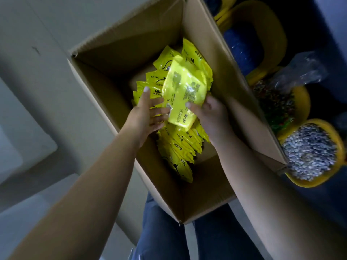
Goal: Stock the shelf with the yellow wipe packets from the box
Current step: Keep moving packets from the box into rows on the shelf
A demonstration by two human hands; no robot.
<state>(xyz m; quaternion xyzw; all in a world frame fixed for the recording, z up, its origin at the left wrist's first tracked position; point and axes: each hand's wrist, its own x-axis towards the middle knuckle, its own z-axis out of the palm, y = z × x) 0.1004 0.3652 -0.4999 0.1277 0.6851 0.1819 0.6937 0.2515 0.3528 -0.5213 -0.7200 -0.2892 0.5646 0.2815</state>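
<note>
An open cardboard box (105, 94) holds several yellow wipe packets (178, 151) standing on edge in a row. One yellow packet (185, 92) is lifted above the rest, its printed back facing me. My right hand (208, 115) grips its lower right edge, thumb on top. My left hand (146, 115) reaches in at the packet's left side, fingers spread and touching its lower left edge and the packets beneath. No shelf is in view.
Right of the box stand yellow tubs: one with grey-white small items (309, 152), one with dark mixed items (277, 107), and a clear plastic bag (300, 70). A blue object sits in a yellow bin (244, 47). Pale floor lies to the left.
</note>
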